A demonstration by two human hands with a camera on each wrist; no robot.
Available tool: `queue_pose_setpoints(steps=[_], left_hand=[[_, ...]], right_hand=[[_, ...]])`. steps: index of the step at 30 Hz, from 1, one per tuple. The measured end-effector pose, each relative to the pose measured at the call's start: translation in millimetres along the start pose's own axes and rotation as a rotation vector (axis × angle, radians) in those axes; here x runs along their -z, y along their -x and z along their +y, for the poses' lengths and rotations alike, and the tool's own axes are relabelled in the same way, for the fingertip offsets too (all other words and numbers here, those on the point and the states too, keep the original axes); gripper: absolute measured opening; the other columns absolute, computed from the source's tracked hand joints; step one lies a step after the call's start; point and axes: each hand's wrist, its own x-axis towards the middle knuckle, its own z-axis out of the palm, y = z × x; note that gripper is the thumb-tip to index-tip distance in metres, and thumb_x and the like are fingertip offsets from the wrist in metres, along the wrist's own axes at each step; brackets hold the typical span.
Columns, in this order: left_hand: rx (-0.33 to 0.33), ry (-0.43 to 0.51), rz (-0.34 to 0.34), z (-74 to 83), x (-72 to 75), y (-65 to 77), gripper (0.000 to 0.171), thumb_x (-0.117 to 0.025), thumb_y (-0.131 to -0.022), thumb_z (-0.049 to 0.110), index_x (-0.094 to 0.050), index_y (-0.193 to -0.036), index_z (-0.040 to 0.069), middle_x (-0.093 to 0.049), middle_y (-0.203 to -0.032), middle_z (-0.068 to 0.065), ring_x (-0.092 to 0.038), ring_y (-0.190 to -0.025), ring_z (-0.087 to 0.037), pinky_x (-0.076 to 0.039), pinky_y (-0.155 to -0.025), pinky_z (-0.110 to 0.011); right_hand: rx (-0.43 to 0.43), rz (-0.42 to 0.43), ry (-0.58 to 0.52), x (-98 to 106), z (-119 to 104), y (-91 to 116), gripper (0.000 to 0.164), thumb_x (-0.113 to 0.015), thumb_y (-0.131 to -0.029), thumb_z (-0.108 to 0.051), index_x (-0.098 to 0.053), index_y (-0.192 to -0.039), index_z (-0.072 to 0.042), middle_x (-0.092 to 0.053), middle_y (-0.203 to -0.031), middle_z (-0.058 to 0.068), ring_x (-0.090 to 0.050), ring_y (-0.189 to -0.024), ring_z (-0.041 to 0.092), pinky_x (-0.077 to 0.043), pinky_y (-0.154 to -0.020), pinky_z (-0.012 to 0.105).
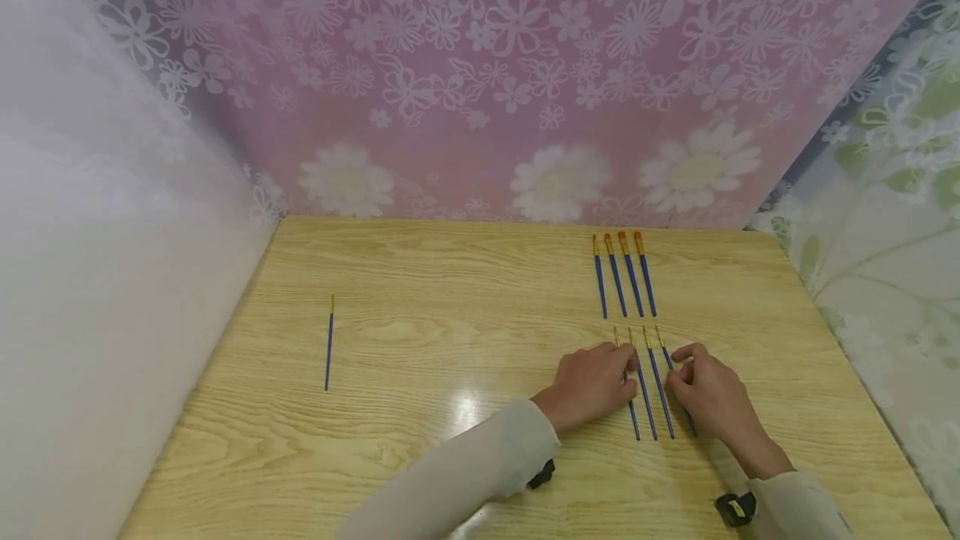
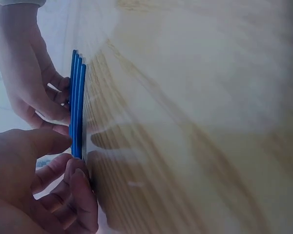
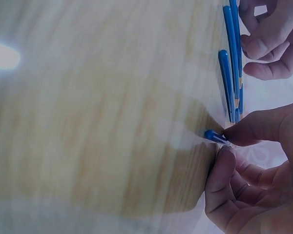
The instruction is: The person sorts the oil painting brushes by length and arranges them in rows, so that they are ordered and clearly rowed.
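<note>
Several thin paintbrushes with blue handles and gold ferrules lie side by side in the near row on the table. My left hand (image 1: 596,382) holds the leftmost paintbrush (image 1: 634,423) between thumb and fingers, partly covering it. At the right end of this row, my right hand (image 1: 712,394) pinches the rightmost paintbrush (image 3: 215,136), whose handle end pokes out past the thumb in the right wrist view. Between the two hands lie two more paintbrushes (image 1: 658,394). In the left wrist view blue handles (image 2: 78,102) run close together beside the left thumb.
Behind the near row lies a second row of wider brushes (image 1: 628,277), their brown bristles pointing away. A single thin paintbrush (image 1: 328,352) lies far to the left. The wood-grain table (image 1: 420,298) meets a pink floral curtain (image 1: 465,107) at the back.
</note>
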Motion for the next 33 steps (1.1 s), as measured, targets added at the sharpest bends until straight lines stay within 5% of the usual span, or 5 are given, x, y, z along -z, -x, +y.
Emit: queue_pose_setpoints(steps=[12, 33], left_hand=[[0.001, 0.026, -0.026, -31.5, 15.9, 17.2, 0.014, -0.062, -0.109, 0.032, -0.069, -0.120, 0.035, -0.067, -0.109, 0.019, -0.061, -0.088, 0.001, -0.049, -0.075, -0.029], [0.093, 0.046, 0.055, -122.9, 63.6, 55.6, 0.020, -0.058, -0.106, 0.021, -0.073, -0.118, 0.025, -0.064, -0.094, 0.013, -0.056, -0.074, -0.007, -0.049, -0.069, -0.032]], right_hand=[[0.002, -0.001, -0.001, 0.0, -0.3, 2.7, 0.032, -0.062, -0.102, -0.010, -0.060, -0.126, 0.011, -0.068, -0.085, 0.007, -0.054, -0.066, 0.016, -0.041, -0.056, 0.029], [0.011, -0.001, -0.005, -0.1, -1.2, 2.2, 0.032, -0.061, -0.102, -0.011, -0.060, -0.126, 0.011, -0.067, -0.086, 0.008, -0.053, -0.065, 0.017, -0.041, -0.058, 0.030]])
